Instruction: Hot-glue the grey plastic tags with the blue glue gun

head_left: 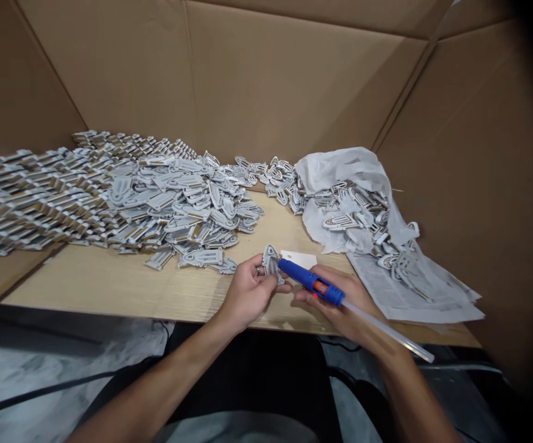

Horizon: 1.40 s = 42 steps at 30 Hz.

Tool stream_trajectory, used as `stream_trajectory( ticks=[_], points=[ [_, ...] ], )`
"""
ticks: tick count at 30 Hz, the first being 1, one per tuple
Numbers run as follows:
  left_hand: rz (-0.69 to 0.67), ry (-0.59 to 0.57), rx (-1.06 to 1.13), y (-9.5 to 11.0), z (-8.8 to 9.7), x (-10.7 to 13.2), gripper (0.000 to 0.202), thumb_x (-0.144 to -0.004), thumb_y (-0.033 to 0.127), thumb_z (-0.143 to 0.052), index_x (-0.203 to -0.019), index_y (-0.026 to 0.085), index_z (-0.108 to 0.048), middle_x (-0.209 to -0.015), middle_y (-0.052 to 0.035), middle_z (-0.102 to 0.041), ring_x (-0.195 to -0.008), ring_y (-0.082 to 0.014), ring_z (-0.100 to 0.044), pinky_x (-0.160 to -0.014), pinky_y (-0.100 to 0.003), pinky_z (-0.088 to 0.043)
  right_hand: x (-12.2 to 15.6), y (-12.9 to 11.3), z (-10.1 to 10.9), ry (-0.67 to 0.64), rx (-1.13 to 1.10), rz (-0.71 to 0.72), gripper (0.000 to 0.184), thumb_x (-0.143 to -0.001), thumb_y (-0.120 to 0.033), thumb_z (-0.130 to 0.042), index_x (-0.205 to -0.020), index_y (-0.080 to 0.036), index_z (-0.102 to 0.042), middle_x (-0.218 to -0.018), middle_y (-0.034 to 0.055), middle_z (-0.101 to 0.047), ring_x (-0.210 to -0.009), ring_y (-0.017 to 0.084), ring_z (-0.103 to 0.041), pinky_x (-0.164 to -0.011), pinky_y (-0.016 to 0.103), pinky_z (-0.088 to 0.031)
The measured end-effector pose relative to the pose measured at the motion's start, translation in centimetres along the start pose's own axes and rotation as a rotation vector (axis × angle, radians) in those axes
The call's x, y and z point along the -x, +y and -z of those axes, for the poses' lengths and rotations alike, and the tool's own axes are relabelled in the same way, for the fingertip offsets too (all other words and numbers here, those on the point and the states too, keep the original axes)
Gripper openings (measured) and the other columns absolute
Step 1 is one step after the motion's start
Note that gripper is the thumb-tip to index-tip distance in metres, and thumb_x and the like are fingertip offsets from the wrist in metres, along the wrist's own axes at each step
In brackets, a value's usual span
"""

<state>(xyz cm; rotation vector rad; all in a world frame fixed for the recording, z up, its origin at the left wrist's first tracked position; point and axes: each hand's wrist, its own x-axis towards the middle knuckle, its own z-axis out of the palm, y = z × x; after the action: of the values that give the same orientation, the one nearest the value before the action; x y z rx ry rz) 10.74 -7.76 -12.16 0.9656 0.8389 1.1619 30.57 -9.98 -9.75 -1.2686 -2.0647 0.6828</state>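
Between the fingers of my left hand [252, 292] is a small grey arch-shaped piece [271, 261], tipped up toward me. My right hand [347, 301] is closed around a blue glue gun [310, 280], with a long clear glue stick [389, 332] sticking out of its back end. The gun's nozzle points left and meets, or nearly meets, the grey piece; I cannot tell if they touch. A red light glows under the gun. Behind the nozzle a white card [298, 258] lies flat on the board.
A heap of loose grey pieces [188, 203] lies left of centre, beside neatly stacked rows [36, 200] of them. White wrapping paper [340, 163] with more pieces sits at the right. Tall cardboard walls [294, 80] enclose the back and sides of the work board [123, 283].
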Motion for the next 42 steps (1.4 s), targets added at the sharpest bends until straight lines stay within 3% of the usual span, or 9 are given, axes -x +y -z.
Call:
stream_trajectory(
  ticks=[16, 22, 29, 36, 42],
  points=[
    [-0.101, -0.005, -0.09, 0.2, -0.2, 0.2, 0.024, -0.075, 0.013, -0.064, -0.098, 0.01, -0.07, -0.091, -0.0071, -0.074, -0.079, -0.0171, -0.072, -0.068, -0.028, -0.065, 0.1, -0.3, 0.1, 0.005, 0.063, -0.003, 0.033, -0.095, -0.047, -0.069, -0.08, -0.019, -0.06, -0.072, -0.0019, -0.059, -0.063, 0.012, -0.051, -0.059, 0.022, -0.039],
    [-0.101, 0.0, -0.108, 0.1, -0.2, 0.2, 0.024, -0.075, 0.012, -0.062, -0.098, 0.01, -0.069, -0.086, -0.0057, -0.072, -0.075, -0.0153, -0.07, -0.067, -0.027, -0.064, 0.0, -0.3, 0.1, -0.01, 0.049, -0.029, 0.032, -0.095, -0.049, -0.07, -0.084, -0.019, -0.066, -0.074, -0.0003, -0.063, -0.065, 0.014, -0.056, -0.06, 0.024, -0.041],
    [-0.101, 0.008, -0.109, 0.1, -0.2, 0.2, 0.021, -0.074, 0.011, -0.063, -0.094, 0.011, -0.069, -0.081, -0.0038, -0.07, -0.071, -0.0131, -0.068, -0.065, -0.023, -0.061, 0.1, -0.2, 0.2, -0.001, 0.096, -0.027, 0.036, -0.095, -0.05, -0.07, -0.078, -0.02, -0.061, -0.071, -0.0013, -0.061, -0.062, 0.013, -0.053, -0.058, 0.024, -0.039],
    [-0.116, -0.014, -0.091, -0.6, 0.2, -0.2, 0.022, -0.079, 0.014, -0.067, -0.101, 0.012, -0.07, -0.091, -0.0061, -0.074, -0.078, -0.0153, -0.071, -0.073, -0.026, -0.063, 0.1, -0.5, -0.5, 0.013, 0.159, 0.083, 0.028, -0.097, -0.043, -0.069, -0.082, -0.021, -0.06, -0.078, 0.0007, -0.062, -0.067, 0.015, -0.059, -0.063, 0.024, -0.044],
    [-0.151, -0.034, -0.062, -1.4, 0.6, -0.5, 0.026, -0.084, 0.029, -0.078, -0.105, 0.015, -0.071, -0.097, -0.008, -0.076, -0.087, -0.0186, -0.074, -0.082, -0.028, -0.061, 0.6, -1.2, -1.5, -0.003, 0.319, 0.177, 0.004, -0.096, -0.022, -0.064, -0.095, -0.022, -0.06, -0.09, 0.0058, -0.069, -0.076, 0.021, -0.066, -0.068, 0.027, -0.048]
  ],
)
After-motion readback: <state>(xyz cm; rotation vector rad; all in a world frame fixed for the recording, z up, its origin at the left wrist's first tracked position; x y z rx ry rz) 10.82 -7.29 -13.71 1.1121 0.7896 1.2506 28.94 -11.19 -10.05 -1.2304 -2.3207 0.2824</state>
